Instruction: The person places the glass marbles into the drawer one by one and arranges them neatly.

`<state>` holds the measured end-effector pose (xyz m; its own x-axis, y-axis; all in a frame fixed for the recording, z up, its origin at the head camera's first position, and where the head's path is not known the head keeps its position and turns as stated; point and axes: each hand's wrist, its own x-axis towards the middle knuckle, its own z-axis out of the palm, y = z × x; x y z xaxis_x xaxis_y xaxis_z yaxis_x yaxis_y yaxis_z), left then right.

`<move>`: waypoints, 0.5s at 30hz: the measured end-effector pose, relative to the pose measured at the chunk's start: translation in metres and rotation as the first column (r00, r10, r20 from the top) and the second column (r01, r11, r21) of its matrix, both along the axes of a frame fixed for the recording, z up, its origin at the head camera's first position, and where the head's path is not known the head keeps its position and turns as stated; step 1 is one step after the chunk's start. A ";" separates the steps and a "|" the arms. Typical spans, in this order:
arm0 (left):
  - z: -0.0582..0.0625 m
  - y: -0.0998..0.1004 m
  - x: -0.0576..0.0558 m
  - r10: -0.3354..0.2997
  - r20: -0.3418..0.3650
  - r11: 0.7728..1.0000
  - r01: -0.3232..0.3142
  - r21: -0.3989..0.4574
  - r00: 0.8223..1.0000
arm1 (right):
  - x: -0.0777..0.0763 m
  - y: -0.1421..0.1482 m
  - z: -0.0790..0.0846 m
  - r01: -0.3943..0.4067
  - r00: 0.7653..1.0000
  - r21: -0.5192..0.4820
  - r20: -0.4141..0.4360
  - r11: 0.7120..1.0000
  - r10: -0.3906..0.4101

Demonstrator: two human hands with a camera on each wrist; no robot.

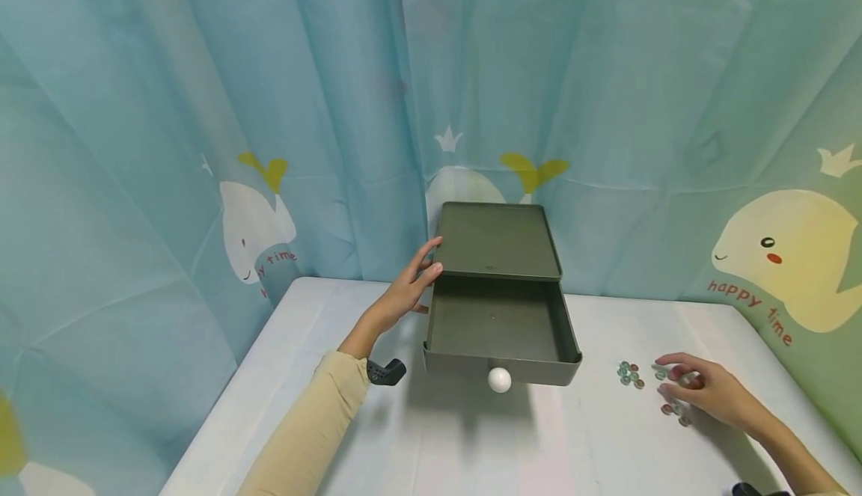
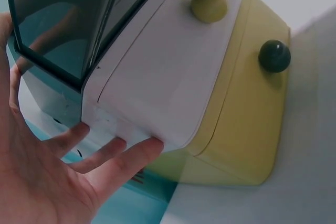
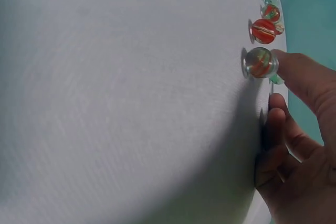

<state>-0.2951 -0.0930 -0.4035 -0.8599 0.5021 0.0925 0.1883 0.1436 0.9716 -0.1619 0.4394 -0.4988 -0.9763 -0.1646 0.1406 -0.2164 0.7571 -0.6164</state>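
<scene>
Glassy marbles point(image 3: 263, 31) lie on the right of the counter point(image 1: 606, 451): likely light, hard, slippery, best pinched across the middle. My right hand point(image 1: 720, 395) is among them, thumb and forefinger apart; my left hand point(image 1: 400, 294), fingers spread, touches the cabinet point(image 1: 498, 242).

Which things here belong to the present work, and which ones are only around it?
Seems part of the work:
glass marbles, by the right hand
open drawer
cabinet, touched by the left hand

Only around it:
whale-print curtain
pale table

The open drawer point(image 1: 458, 365) (in head view) hides the white drawer point(image 2: 163, 72) beneath it.
</scene>
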 end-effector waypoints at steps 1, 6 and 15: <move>0.000 0.000 0.000 0.001 0.000 1.000 -0.001 0.001 1.000 | -0.001 0.000 -0.001 0.004 1.000 0.006 -0.011 1.000 -0.004; 0.000 -0.001 0.000 0.001 0.000 1.000 -0.001 0.005 1.000 | -0.002 -0.003 -0.004 0.029 0.999 0.029 -0.039 0.999 -0.027; 0.001 0.000 0.001 0.000 0.008 1.000 0.000 0.010 1.000 | 0.000 -0.004 -0.007 0.067 0.997 0.046 -0.034 0.997 -0.066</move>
<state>-0.2944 -0.0930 -0.4029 -0.8606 0.5011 0.0908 0.1806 0.1336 0.9744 -0.1619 0.4354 -0.5057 -0.9804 -0.1065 0.1655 -0.1835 0.7985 -0.5733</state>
